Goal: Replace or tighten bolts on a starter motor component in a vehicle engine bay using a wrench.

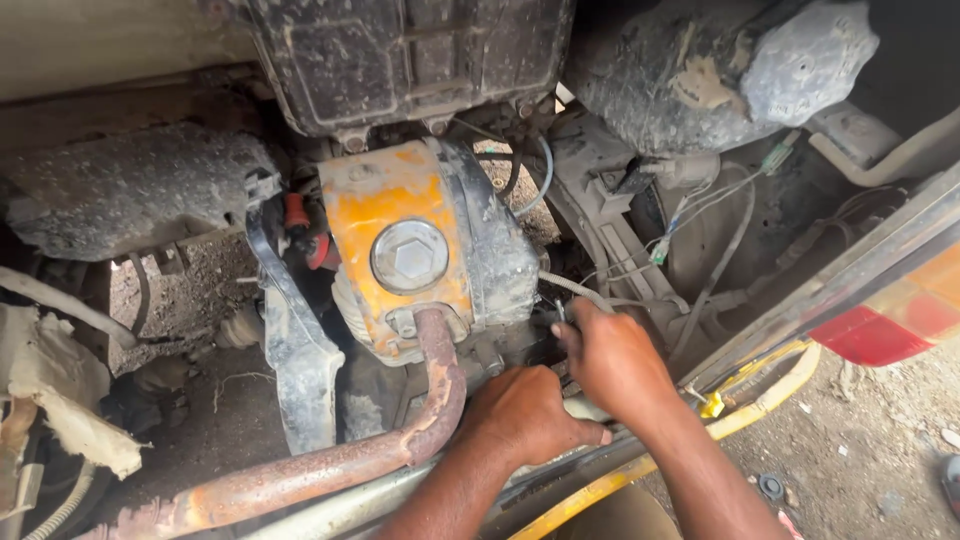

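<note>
Down under the orange engine casing (pixel 395 225), beside the rusty exhaust pipe (pixel 330 465), both hands crowd together: left hand (pixel 525 415) curled narrow bracing, right hand (pixel 610 360) pinching a small metal tool (pixel 560 312) at the cramped fitting.

Two hands are at work under the vehicle: one left hand (pixel 525 415) and one right hand (pixel 612 360). One orange engine block (pixel 385 215) sits in the middle, with one large hexagonal bolt (pixel 410 256) on its face. One rusty pipe (pixel 330 465) bends away from it. There are two red caps (pixel 305 232) beside the block, one red tail lamp (pixel 880 325) at the right edge, and one yellow frame tube (pixel 760 400).
</note>
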